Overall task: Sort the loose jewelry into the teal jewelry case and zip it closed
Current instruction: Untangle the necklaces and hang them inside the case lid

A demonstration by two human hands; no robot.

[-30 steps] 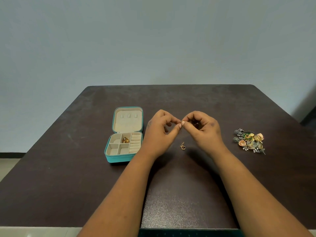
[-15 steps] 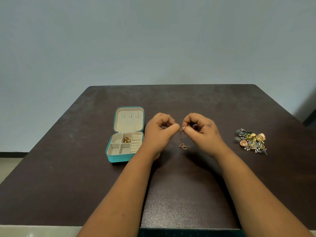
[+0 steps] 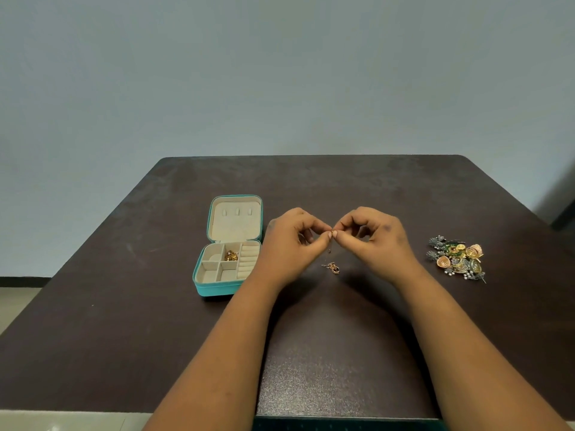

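The teal jewelry case (image 3: 214,289) lies open on the dark table (image 3: 124,321), left of my hands, its beige lid flat behind it. One gold piece (image 3: 231,256) sits in a rear compartment. My left hand (image 3: 292,244) and my right hand (image 3: 373,241) meet fingertip to fingertip above the table, both pinching the top of a thin gold chain (image 3: 330,248). The chain hangs down to its pendant (image 3: 333,268), which rests on the table. A pile of loose jewelry (image 3: 457,258) lies to the right of my right hand.
A plain pale wall stands behind the table. The table's far edge runs straight with rounded corners. A strip of pale floor shows at the lower left.
My fingertips parted briefly half a second ago, letting the chain show between them, and have come together again. The pendant stays on the table.
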